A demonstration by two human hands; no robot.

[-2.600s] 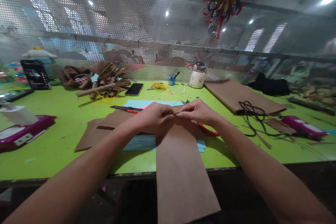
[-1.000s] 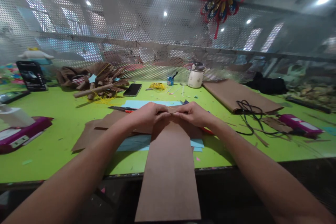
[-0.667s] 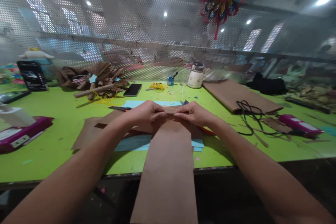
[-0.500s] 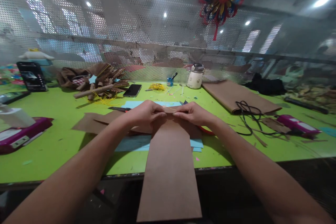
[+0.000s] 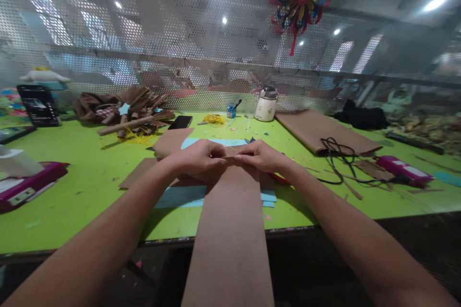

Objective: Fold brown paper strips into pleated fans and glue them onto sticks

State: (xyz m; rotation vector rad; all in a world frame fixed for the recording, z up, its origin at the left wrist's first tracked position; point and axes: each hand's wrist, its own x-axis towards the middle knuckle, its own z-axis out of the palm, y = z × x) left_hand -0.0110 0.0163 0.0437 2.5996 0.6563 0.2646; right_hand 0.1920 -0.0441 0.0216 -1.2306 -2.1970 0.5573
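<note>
A long strip of brown kraft paper (image 5: 234, 230) runs from the table over its front edge toward me. At its far end a narrow edge is folded or rolled up. My left hand (image 5: 205, 157) pinches that edge from the left, thumb and fingers closed on it. Close beside it, my right hand (image 5: 256, 154) pinches the same edge from the right. Beneath the hands lie light-blue paper sheets (image 5: 183, 196) and more brown paper pieces (image 5: 139, 172). Something red, partly hidden, shows by my right wrist.
A bundle of rolled brown paper (image 5: 137, 117) lies at the back left, near a phone (image 5: 180, 122). Behind stand a small blue jar (image 5: 231, 112) and a white bottle (image 5: 265, 105). Folded brown paper (image 5: 324, 132), a black cable (image 5: 336, 158) and a purple power strip (image 5: 405, 171) are right.
The paper strip has slid a little toward me, its near end now out of view. Brown pieces at the left have shifted, one now further back. Both hands keep pinching the edge.
</note>
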